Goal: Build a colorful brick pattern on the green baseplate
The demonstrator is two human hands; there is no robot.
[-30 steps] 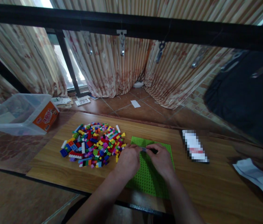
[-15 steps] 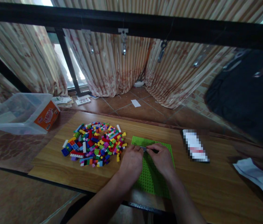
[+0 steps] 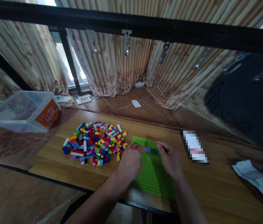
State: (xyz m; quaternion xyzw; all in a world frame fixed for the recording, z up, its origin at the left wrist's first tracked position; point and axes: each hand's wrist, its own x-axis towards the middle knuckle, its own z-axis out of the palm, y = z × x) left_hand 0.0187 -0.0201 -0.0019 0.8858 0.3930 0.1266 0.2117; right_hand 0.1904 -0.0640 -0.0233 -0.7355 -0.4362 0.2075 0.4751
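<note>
A green studded baseplate [image 3: 153, 180] lies on the wooden table, with my forearms reaching over both its sides. Near its far edge sit a small grey and purple brick piece [image 3: 147, 150] and a dark green strip [image 3: 154, 151]. My left hand [image 3: 131, 160] is closed at the plate's left side, fingers curled down beside the grey end; what they grip is hidden. Over the right part of the plate is my right hand [image 3: 170, 157], its fingers reaching forward with a gap at the thumb, close to the dark green strip. Nothing shows in it.
A heap of loose coloured bricks [image 3: 96, 143] spreads left of the plate. A clear plastic box [image 3: 16, 119] with an orange label stands farther left. On the right lie a phone-like object [image 3: 195, 147], its screen pixelated, and a white cloth or paper [image 3: 259, 183].
My right hand has moved right, away from the small pieces, uncovering the purple and dark green parts. My left hand has stayed almost in place at the plate's left side.
</note>
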